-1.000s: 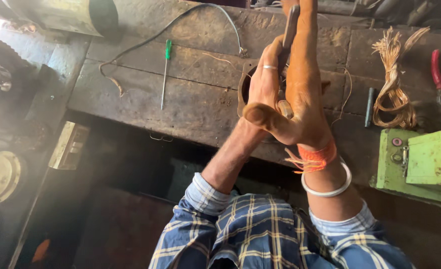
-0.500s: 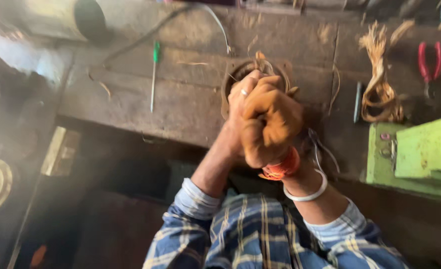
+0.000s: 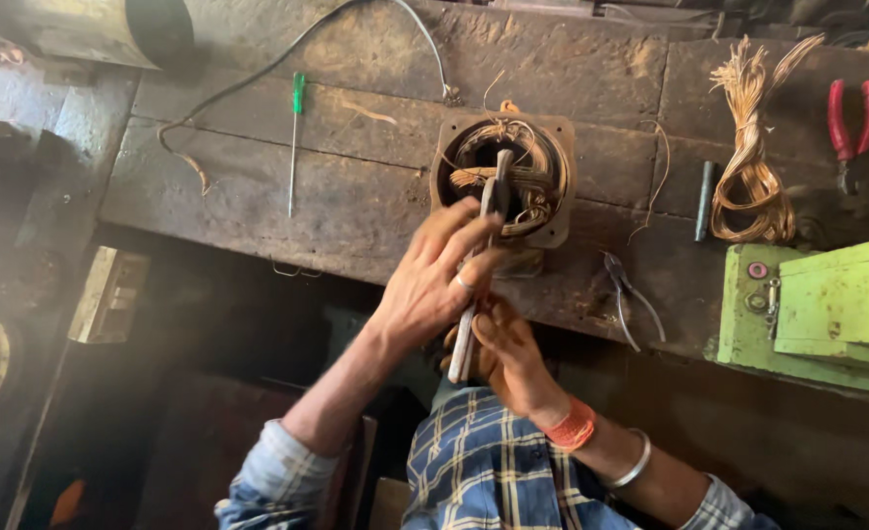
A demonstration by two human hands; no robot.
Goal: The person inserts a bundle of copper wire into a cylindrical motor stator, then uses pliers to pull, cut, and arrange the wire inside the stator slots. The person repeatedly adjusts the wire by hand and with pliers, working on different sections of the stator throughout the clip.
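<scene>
A square motor stator (image 3: pixel 503 177) with tangled copper windings sits on the worn wooden bench (image 3: pixel 356 186). A long flat metal tool (image 3: pixel 480 265) reaches from my hands into the stator's bore. My left hand (image 3: pixel 434 280), with a ring on one finger, wraps the tool's middle. My right hand (image 3: pixel 508 353), wearing an orange thread and a metal bangle at the wrist, grips the tool's lower end below the bench edge.
A green-handled screwdriver (image 3: pixel 295 137) and a loose cable (image 3: pixel 258 79) lie at the left of the bench. A bundle of copper wire (image 3: pixel 748 157), red pliers (image 3: pixel 849 132), small cutters (image 3: pixel 626 294) and a green machine (image 3: pixel 827 309) are on the right.
My hands, earlier raised high in front of the camera, have dropped towards the bench edge. They now hold the long tool with its tip in the stator, which was hidden before.
</scene>
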